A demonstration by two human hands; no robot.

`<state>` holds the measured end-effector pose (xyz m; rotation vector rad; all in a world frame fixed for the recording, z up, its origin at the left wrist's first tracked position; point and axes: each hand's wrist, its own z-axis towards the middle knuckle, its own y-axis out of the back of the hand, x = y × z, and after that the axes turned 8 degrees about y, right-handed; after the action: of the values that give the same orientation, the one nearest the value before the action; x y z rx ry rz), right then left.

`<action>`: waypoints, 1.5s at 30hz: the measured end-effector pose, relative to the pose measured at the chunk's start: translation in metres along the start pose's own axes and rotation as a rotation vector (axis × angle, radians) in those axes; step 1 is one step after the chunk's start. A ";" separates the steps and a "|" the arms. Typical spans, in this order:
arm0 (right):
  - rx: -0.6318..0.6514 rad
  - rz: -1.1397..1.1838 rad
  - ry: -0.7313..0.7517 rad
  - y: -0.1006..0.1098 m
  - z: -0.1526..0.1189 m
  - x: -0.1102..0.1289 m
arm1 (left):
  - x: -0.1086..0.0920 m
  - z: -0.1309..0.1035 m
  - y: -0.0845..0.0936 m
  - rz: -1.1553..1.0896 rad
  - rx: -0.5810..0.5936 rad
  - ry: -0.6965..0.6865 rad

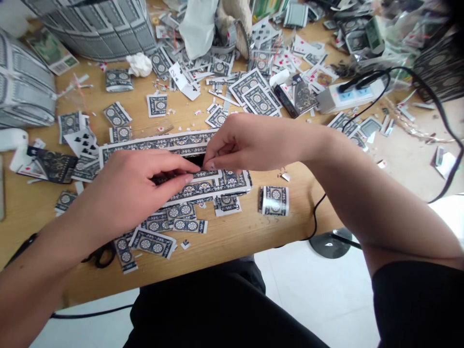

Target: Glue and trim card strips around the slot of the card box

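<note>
A long flat panel built from patterned playing cards (234, 181) lies on the table in front of me, with a dark slot (195, 159) across its middle. My left hand (141, 179) rests over its left part, thumb and index finger closed on the strip along the slot's near edge. My right hand (235, 145) reaches in from the right, its fingertips pinched on the same edge beside the left fingertips. Cut card pieces (154, 241) lie just below the panel. A folded card piece (275, 200) stands to its right.
Large card-built structures (97, 24) stand at the back left. Card scraps, a white power strip (351, 94) and an open card box (297, 96) lie behind the panel. Scissors (101, 255) are near the front edge. A black cable (440, 101) runs along the right.
</note>
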<state>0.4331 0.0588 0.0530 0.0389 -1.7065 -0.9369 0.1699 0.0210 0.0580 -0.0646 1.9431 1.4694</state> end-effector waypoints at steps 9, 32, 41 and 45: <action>0.149 0.007 -0.027 0.004 0.012 0.002 | -0.002 0.001 0.002 0.048 0.048 0.007; 0.280 0.092 -0.154 0.012 0.014 0.004 | -0.007 0.001 0.000 -0.086 0.072 0.118; 0.281 0.109 -0.133 0.012 0.014 0.002 | 0.002 0.000 0.017 -0.080 0.137 0.217; 0.275 0.107 -0.137 0.012 0.014 0.002 | 0.004 0.001 0.022 -0.018 0.214 0.191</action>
<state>0.4260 0.0735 0.0611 0.0658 -1.9359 -0.6335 0.1585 0.0312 0.0738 -0.1295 2.2375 1.2744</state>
